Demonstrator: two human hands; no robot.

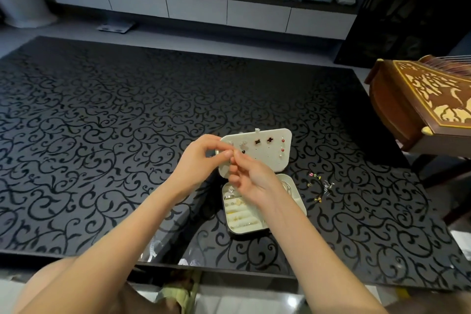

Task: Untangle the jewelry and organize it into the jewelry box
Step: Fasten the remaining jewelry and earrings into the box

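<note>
The cream rectangular jewelry box (pixel 285 201) lies open on the table, its lid (pixel 265 160) standing up behind the tray. Just in front of the lid's left part, the left hand (pixel 198 158) and the right hand (pixel 252 178) meet, each with thumb and forefinger pinched narrowly on 1 small piece. The piece is too small to make out behind the fingertips; it is probably an earring being separated or readied for the lid.

Judging by this, the step in hand is working 1 piece free and mounting it. The next move calls for a fine, steady push into a free spot on the lid panel, with the other hand steadying the lid so that it does not tip.

On the lid I count 2 dark cross-shaped studs (pixel 258 141), 1 pair of red-beaded drops (pixel 282 146) and 2 clear pieces (pixel 242 144). The tray's ring rolls (pixel 239 214) hold several small gold items.

To the right of the box, near but apart from it, lies 1 loose cluster of pink, yellow and clear jewelry (pixel 319 186), not yet sorted.

All of it rests on 1 black glass table with a scroll pattern (pixel 102 135). 1 brown inlaid wooden instrument (pixel 420 99) stands at the far right.
</note>
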